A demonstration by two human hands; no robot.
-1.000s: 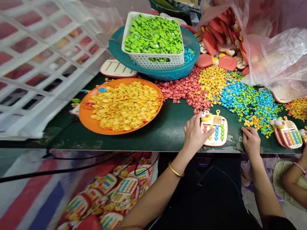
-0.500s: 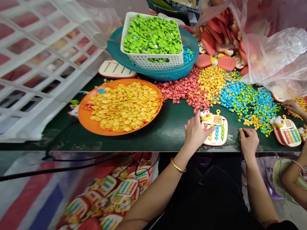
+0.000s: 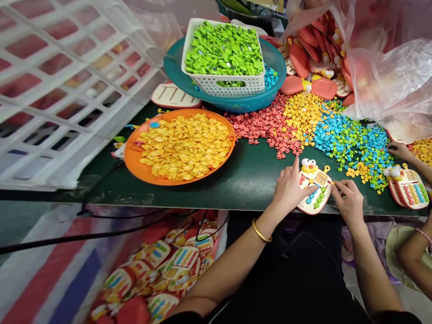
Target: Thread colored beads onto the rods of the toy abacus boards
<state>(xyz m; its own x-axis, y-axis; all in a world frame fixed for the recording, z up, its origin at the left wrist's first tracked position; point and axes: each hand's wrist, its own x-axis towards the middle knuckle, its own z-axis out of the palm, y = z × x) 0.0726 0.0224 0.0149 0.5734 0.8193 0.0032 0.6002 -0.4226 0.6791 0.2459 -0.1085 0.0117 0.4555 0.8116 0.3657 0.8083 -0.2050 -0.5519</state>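
Note:
A cream toy board (image 3: 306, 204) with a red rim, a duck-like head with bulging eyes and rows of coloured beads lies tilted at the table's front edge. My left hand (image 3: 289, 190) holds its left side, thumb across the face and index finger pointing up beside the head. The thumb and palm hide part of the bead rows. At the board's upper right edge, my right hand (image 3: 350, 200) is closed in a pinch, with a tiny yellow bead (image 3: 333, 183) just showing at the fingertips. Loose red beads (image 3: 270, 128) are heaped behind the board.
An orange tray (image 3: 130, 157) of yellow pieces sits left. Behind it, a white basket (image 3: 202, 83) of green pieces rests in a teal basin (image 3: 173, 58). Blue and green beads (image 3: 351, 139) spread rightward, near another person's hand (image 3: 400, 150). Finished-looking boards (image 3: 182, 263) lie below the table.
The toy board has turned clockwise and shifted right, left hand still on it. My right hand has come in from the right to the board's edge. The camera view has shifted slightly.

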